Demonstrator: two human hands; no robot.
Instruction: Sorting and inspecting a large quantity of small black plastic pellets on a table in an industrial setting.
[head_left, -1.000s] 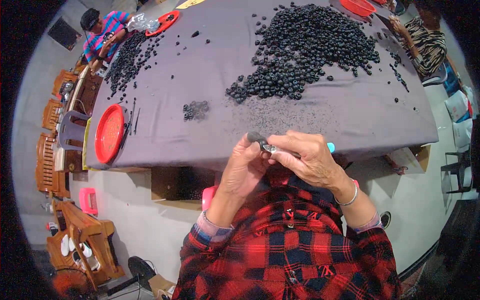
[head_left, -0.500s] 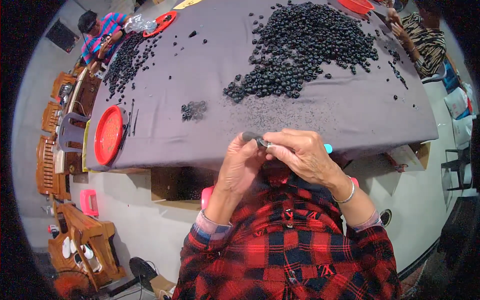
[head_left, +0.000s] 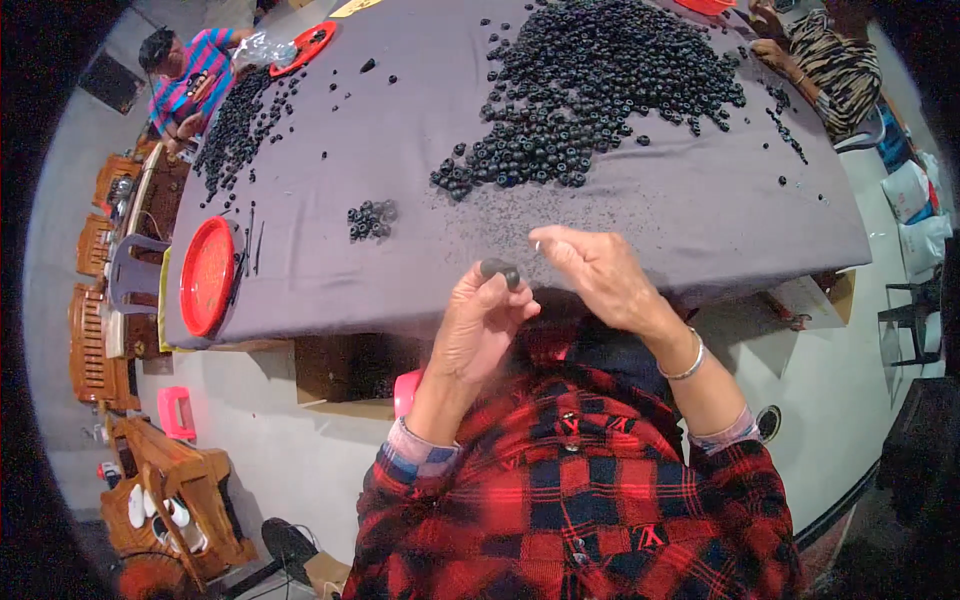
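Note:
My left hand [head_left: 474, 318] is raised over the near edge of the table, its fingers closed on a small black round part [head_left: 510, 275] like those piled on the cloth. Something dark also covers the tip of its index finger. Up and to the right, apart from it, my right hand [head_left: 606, 275] is pinched; a tiny pale sliver [head_left: 537, 245] shows at its fingertips, too small to name. Beyond my hands lies a large heap of black round parts [head_left: 600, 90] with holes. A small cluster of them [head_left: 370, 220] sits to the left, and dark crumbs [head_left: 560, 215] are scattered before the heap.
A grey cloth covers the table [head_left: 330, 270]. At its left edge is a red tray [head_left: 207, 275] beside thin dark sticks [head_left: 255, 245]. Two other people sit at the far corners, with another black pile [head_left: 230, 140] near the left one. A cardboard box [head_left: 350, 375] stands below.
My right hand has parted from my left and moved up and slightly right, still pinched. My left hand stays nearly in place with the black part. The view has shifted slightly.

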